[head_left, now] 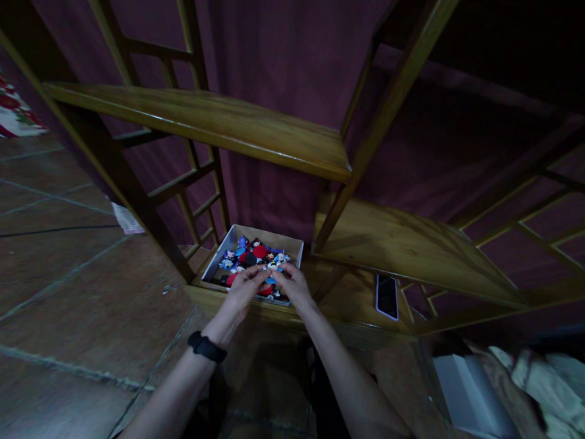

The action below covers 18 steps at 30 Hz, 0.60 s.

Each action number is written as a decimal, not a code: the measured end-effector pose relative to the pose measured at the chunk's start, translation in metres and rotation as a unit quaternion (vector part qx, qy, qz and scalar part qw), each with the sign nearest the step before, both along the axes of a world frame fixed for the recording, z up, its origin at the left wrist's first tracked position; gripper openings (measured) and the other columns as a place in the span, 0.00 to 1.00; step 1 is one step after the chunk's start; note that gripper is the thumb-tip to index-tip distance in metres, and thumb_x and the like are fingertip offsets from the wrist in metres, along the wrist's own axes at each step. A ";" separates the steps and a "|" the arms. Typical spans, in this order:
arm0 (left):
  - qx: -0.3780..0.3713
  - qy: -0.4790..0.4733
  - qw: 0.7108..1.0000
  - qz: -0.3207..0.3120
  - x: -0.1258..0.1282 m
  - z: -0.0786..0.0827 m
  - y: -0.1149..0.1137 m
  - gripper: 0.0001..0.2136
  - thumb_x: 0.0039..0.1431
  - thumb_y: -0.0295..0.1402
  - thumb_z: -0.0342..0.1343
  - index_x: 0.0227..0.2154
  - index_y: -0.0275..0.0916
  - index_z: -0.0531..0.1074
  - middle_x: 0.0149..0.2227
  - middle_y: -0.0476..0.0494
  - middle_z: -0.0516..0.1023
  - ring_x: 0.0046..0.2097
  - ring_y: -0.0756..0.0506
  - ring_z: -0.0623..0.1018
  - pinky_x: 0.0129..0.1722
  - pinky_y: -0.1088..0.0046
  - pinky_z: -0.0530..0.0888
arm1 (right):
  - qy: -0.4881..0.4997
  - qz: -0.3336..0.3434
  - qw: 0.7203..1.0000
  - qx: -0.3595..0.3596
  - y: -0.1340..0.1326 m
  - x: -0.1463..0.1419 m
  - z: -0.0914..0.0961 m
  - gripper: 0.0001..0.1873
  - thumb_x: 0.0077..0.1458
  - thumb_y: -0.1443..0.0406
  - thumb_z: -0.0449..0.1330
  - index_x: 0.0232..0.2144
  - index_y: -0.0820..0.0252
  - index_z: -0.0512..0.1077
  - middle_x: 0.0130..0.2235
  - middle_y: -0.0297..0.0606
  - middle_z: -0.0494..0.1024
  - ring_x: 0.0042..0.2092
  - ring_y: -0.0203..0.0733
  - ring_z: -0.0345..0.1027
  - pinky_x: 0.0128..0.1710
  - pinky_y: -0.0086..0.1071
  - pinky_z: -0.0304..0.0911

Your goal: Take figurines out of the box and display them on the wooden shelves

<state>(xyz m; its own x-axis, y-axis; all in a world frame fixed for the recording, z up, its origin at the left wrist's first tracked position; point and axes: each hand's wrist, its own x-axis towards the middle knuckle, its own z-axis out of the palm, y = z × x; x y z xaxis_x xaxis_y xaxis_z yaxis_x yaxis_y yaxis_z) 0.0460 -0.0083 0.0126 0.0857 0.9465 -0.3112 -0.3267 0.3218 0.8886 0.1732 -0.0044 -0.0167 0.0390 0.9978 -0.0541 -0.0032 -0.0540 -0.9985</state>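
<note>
A shallow cardboard box [220,249] full of several small colourful figurines [250,252] sits on the bottom board of a wooden shelf [219,119]. Both my hands reach over the box's near edge. My left hand [245,285] and my right hand [291,281] meet fingertip to fingertip, pinching a small blue and white figurine [272,272] between them. A black band is on my left wrist [206,347].
A phone [387,296] lies face up on the bottom board to the right of the box. A tiled floor [68,262] spreads to the left. A white box [470,393] and crumpled cloth [539,375] lie at the lower right. A dark red wall stands behind the shelf.
</note>
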 end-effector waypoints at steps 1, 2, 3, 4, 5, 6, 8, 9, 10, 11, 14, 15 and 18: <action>0.001 -0.001 1.000 0.000 0.000 0.001 0.000 0.15 0.35 0.35 0.67 0.30 0.36 0.76 0.32 0.47 0.77 0.29 0.52 0.74 0.30 0.78 0.71 | 0.005 0.001 1.000 0.002 0.000 0.000 -0.001 0.14 0.44 0.57 0.60 0.33 0.57 0.73 0.30 0.31 0.75 0.32 0.37 0.67 0.33 0.29 0.63; 0.002 -0.001 1.000 0.000 0.000 0.002 0.000 0.15 0.36 0.35 0.67 0.30 0.36 0.76 0.31 0.47 0.77 0.29 0.53 0.74 0.30 0.79 0.71 | 0.009 0.002 1.000 0.003 0.000 0.000 -0.001 0.14 0.43 0.58 0.60 0.33 0.57 0.73 0.30 0.31 0.75 0.32 0.37 0.68 0.34 0.29 0.63; 0.003 0.000 1.000 0.000 0.000 0.001 0.000 0.15 0.36 0.35 0.67 0.30 0.36 0.75 0.31 0.47 0.77 0.29 0.53 0.74 0.29 0.79 0.71 | 0.012 0.004 1.000 0.003 0.001 -0.001 -0.002 0.14 0.43 0.58 0.60 0.33 0.58 0.73 0.30 0.31 0.75 0.32 0.37 0.68 0.34 0.29 0.63; 0.004 0.002 1.000 0.002 -0.001 0.000 0.001 0.15 0.36 0.36 0.67 0.29 0.35 0.75 0.30 0.47 0.77 0.28 0.53 0.74 0.29 0.79 0.71 | 0.013 0.006 1.000 0.001 0.001 -0.001 -0.002 0.13 0.43 0.59 0.60 0.33 0.58 0.73 0.29 0.31 0.75 0.32 0.38 0.68 0.34 0.30 0.63; 0.005 0.004 1.000 0.004 -0.001 -0.001 0.001 0.15 0.36 0.36 0.67 0.29 0.35 0.75 0.29 0.47 0.76 0.28 0.53 0.74 0.28 0.79 0.71 | 0.013 0.009 1.000 -0.001 0.000 -0.001 -0.002 0.13 0.43 0.59 0.60 0.33 0.58 0.74 0.29 0.31 0.75 0.32 0.38 0.68 0.34 0.30 0.64; 0.007 0.006 1.000 0.007 -0.001 -0.003 0.002 0.15 0.36 0.36 0.67 0.29 0.35 0.75 0.29 0.48 0.76 0.28 0.53 0.74 0.28 0.79 0.71 | 0.012 0.011 1.000 -0.003 0.000 -0.002 -0.001 0.13 0.43 0.59 0.60 0.33 0.58 0.74 0.29 0.31 0.75 0.32 0.38 0.68 0.34 0.30 0.64; 0.011 0.005 1.000 0.011 -0.003 -0.007 0.003 0.15 0.36 0.36 0.67 0.29 0.35 0.75 0.28 0.47 0.76 0.27 0.53 0.74 0.27 0.79 0.71 | 0.007 0.013 1.000 -0.007 -0.001 -0.002 0.000 0.14 0.43 0.58 0.60 0.33 0.58 0.74 0.30 0.31 0.76 0.32 0.38 0.68 0.35 0.31 0.65; 0.014 0.001 1.000 0.012 -0.003 -0.008 0.004 0.15 0.36 0.36 0.67 0.29 0.35 0.75 0.28 0.47 0.76 0.27 0.53 0.74 0.27 0.79 0.71 | 0.005 0.010 1.000 -0.011 -0.001 -0.002 0.001 0.14 0.43 0.59 0.60 0.34 0.57 0.75 0.30 0.32 0.76 0.32 0.38 0.69 0.36 0.32 0.65; 0.015 -0.003 1.000 0.013 -0.004 -0.009 0.004 0.15 0.36 0.35 0.67 0.29 0.34 0.75 0.28 0.47 0.76 0.28 0.52 0.74 0.27 0.79 0.71 | 0.003 0.006 1.000 -0.017 -0.001 -0.002 0.002 0.14 0.43 0.59 0.60 0.34 0.57 0.75 0.31 0.32 0.76 0.33 0.39 0.69 0.36 0.32 0.65; 0.015 -0.008 1.000 0.013 -0.004 -0.010 0.004 0.15 0.35 0.35 0.67 0.29 0.34 0.75 0.28 0.47 0.76 0.27 0.52 0.74 0.27 0.79 0.71 | 0.004 0.001 1.000 -0.022 -0.002 -0.002 0.002 0.14 0.43 0.59 0.60 0.35 0.57 0.75 0.32 0.32 0.76 0.33 0.39 0.69 0.36 0.33 0.66; 0.006 -0.023 1.000 0.018 -0.005 -0.010 0.004 0.15 0.35 0.32 0.67 0.29 0.34 0.75 0.27 0.47 0.76 0.27 0.52 0.74 0.28 0.78 0.72 | 0.025 -0.016 0.999 -0.038 -0.002 -0.002 0.003 0.15 0.44 0.59 0.60 0.36 0.56 0.75 0.35 0.34 0.77 0.34 0.39 0.70 0.36 0.34 0.68; 0.002 -0.028 0.999 0.023 -0.005 -0.010 0.004 0.14 0.36 0.31 0.67 0.29 0.34 0.75 0.28 0.47 0.76 0.27 0.52 0.75 0.28 0.78 0.73 | 0.035 -0.021 0.998 -0.040 -0.002 -0.002 0.003 0.16 0.44 0.58 0.60 0.36 0.56 0.75 0.36 0.34 0.77 0.34 0.39 0.71 0.36 0.34 0.68; -0.014 -0.044 0.998 0.038 -0.005 -0.010 0.005 0.12 0.38 0.26 0.66 0.30 0.33 0.74 0.29 0.46 0.77 0.28 0.52 0.75 0.28 0.78 0.74 | 0.066 -0.030 0.996 -0.047 -0.002 -0.002 0.003 0.17 0.44 0.57 0.61 0.37 0.58 0.75 0.37 0.35 0.77 0.34 0.39 0.71 0.36 0.34 0.69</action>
<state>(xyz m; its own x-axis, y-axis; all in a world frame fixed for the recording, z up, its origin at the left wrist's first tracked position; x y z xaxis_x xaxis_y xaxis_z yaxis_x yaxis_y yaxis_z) 0.0415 -0.0035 0.0030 0.0422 0.9426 -0.3313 -0.4284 0.3166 0.8463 0.1712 -0.0061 -0.0141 0.0849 0.9841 -0.1558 -0.1395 -0.1431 -0.9798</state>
